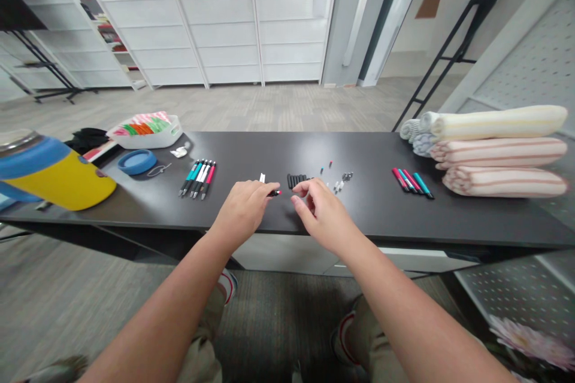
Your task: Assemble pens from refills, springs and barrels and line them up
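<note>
My left hand [245, 206] is closed around a small black pen part with a red end [274, 193], which sticks out past the fingertips. A white piece [262, 178] shows just beyond those fingers; whether the hand touches it I cannot tell. My right hand [321, 209] is held with curled fingers, thumb and forefinger apart, and nothing visible between them. Just beyond it lies a row of black pen grips [296, 181], partly covered by the fingers. Small clear pieces [338, 187] and dark metallic pen tips [347, 176] are scattered to the right.
Assembled pens [197, 178] lie in a row on the dark table [242, 149], left. Coloured barrels [412, 182] lie right, beside rolled towels [501, 152]. A yellow-blue bottle [58, 173], blue lid [137, 162] and white basket [148, 140] occupy the left end.
</note>
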Motion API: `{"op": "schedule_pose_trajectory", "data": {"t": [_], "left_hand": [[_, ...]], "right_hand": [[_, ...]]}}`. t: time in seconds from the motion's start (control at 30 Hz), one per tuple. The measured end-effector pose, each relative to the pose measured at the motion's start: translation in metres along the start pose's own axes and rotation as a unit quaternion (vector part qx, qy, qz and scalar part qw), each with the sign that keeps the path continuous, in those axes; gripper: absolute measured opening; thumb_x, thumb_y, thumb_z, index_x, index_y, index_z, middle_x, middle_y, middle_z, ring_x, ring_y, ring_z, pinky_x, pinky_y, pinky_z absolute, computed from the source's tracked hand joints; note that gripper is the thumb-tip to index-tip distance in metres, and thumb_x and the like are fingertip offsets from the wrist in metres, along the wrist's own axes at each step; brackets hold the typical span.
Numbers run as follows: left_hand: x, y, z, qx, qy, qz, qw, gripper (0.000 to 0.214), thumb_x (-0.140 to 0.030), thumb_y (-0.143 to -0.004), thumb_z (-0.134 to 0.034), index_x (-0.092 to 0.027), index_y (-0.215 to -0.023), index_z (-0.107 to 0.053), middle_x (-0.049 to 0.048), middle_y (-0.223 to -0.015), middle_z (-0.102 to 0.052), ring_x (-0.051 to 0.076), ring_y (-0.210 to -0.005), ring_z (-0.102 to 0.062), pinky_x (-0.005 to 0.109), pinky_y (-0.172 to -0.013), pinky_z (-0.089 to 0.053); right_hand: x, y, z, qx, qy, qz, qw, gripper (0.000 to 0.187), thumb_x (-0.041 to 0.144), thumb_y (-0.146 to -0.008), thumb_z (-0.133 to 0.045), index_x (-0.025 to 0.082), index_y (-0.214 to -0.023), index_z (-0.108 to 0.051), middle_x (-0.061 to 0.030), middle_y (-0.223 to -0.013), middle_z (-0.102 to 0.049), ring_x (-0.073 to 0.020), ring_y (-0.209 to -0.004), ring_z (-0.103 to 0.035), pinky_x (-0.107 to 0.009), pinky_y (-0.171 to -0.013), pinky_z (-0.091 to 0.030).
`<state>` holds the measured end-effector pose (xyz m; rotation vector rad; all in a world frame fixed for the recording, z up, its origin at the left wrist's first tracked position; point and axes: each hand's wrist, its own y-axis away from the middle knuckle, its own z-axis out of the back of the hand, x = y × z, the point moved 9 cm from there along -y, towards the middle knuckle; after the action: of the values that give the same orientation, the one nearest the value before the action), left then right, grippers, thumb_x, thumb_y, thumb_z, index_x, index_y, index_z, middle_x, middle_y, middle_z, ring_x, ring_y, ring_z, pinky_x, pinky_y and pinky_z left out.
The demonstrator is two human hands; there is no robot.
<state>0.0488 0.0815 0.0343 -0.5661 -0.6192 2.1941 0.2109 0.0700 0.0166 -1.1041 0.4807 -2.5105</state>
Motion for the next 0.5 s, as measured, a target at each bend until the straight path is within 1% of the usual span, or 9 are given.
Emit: {"op": "schedule_pose_trajectory", "data": {"t": [0.07,0.1,0.13,0.17,0.2,0.27,0.3,0.4,0.5], "left_hand": [[0.009,0.0,0.02,-0.089,0.105,0.067,0.988,0.025,-0.029,-0.106,-0.049,-0.021,-0.117,-0.069,0.01,-0.105,-0.071,0.024,-0.096,-0.063,0.038,-0.087,-0.047],[0.017,0.001,0.031,-0.149,0.177,0.112,0.966,0.023,-0.035,-0.105,-0.052,-0.021,-0.109,-0.07,0.0087,-0.099,-0.07,0.023,-0.091,-0.063,0.036,-0.084,-0.048],[0.028,0.004,0.041,-0.213,0.262,0.163,0.927,0.025,-0.041,-0.104,-0.054,-0.021,-0.098,-0.069,0.0065,-0.089,-0.066,0.02,-0.081,-0.06,0.033,-0.077,-0.048],[0.039,0.009,0.048,-0.281,0.369,0.201,0.863,0.034,-0.048,-0.102,-0.056,-0.021,-0.083,-0.064,0.0026,-0.074,-0.057,0.017,-0.066,-0.054,0.03,-0.066,-0.045],[0.051,0.013,0.051,-0.336,0.473,0.231,0.781,0.044,-0.055,-0.1,-0.056,-0.021,-0.071,-0.056,-0.0014,-0.063,-0.046,0.014,-0.054,-0.044,0.027,-0.056,-0.039],[0.066,0.014,0.044,-0.353,0.61,0.285,0.65,0.055,-0.061,-0.1,-0.053,-0.021,-0.063,-0.044,-0.0056,-0.054,-0.032,0.01,-0.044,-0.031,0.026,-0.047,-0.03],[0.071,0.013,0.043,-0.346,0.645,0.298,0.613,0.057,-0.06,-0.102,-0.047,-0.021,-0.061,-0.039,-0.0065,-0.052,-0.027,0.01,-0.042,-0.027,0.026,-0.045,-0.026],[0.084,0.016,0.04,-0.325,0.7,0.324,0.548,0.052,-0.049,-0.102,-0.04,-0.023,-0.058,-0.03,-0.0072,-0.048,-0.022,0.01,-0.038,-0.019,0.027,-0.042,-0.02],[0.096,0.027,0.035,-0.331,0.715,0.353,0.505,0.048,-0.046,-0.098,-0.043,-0.023,-0.059,-0.025,-0.008,-0.046,-0.019,0.009,-0.036,-0.017,0.028,-0.041,-0.016]], "right_hand": [[-0.002,0.0,0.001,-0.004,-0.003,-0.007,1.0,0.014,0.032,-0.105,-0.056,0.02,-0.113,-0.06,-0.0079,-0.106,-0.063,-0.0213,-0.09,-0.061,-0.035,-0.078,-0.048],[-0.003,0.0,0.001,-0.003,-0.003,-0.008,1.0,0.014,0.032,-0.105,-0.056,0.02,-0.111,-0.06,-0.0077,-0.105,-0.063,-0.0214,-0.09,-0.061,-0.035,-0.078,-0.048],[-0.003,0.0,0.0,-0.002,-0.001,-0.007,1.0,0.013,0.032,-0.105,-0.056,0.021,-0.109,-0.06,-0.0076,-0.104,-0.063,-0.0215,-0.09,-0.061,-0.035,-0.078,-0.048],[-0.002,0.001,0.0,-0.002,0.002,-0.005,1.0,0.013,0.033,-0.105,-0.057,0.021,-0.108,-0.06,-0.0075,-0.104,-0.063,-0.0217,-0.09,-0.061,-0.035,-0.078,-0.047],[-0.001,0.001,-0.001,-0.002,0.005,-0.001,1.0,0.012,0.033,-0.104,-0.057,0.021,-0.107,-0.06,-0.0074,-0.103,-0.063,-0.0219,-0.09,-0.061,-0.035,-0.078,-0.047],[0.0,0.002,-0.002,-0.001,0.013,0.007,1.0,0.011,0.032,-0.103,-0.059,0.021,-0.105,-0.06,-0.0072,-0.102,-0.063,-0.0222,-0.09,-0.061,-0.035,-0.078,-0.047],[0.001,0.002,-0.002,0.0,0.016,0.011,1.0,0.01,0.031,-0.102,-0.06,0.021,-0.105,-0.06,-0.007,-0.101,-0.063,-0.0222,-0.09,-0.06,-0.035,-0.078,-0.047],[0.002,0.002,-0.004,0.005,0.024,0.018,1.0,0.009,0.031,-0.101,-0.061,0.021,-0.104,-0.06,-0.0065,-0.1,-0.063,-0.0215,-0.087,-0.059,-0.035,-0.076,-0.046],[0.002,0.003,-0.005,0.008,0.03,0.024,0.999,0.01,0.032,-0.101,-0.061,0.022,-0.102,-0.06,-0.0059,-0.099,-0.063,-0.0202,-0.081,-0.058,-0.034,-0.074,-0.045]]}}
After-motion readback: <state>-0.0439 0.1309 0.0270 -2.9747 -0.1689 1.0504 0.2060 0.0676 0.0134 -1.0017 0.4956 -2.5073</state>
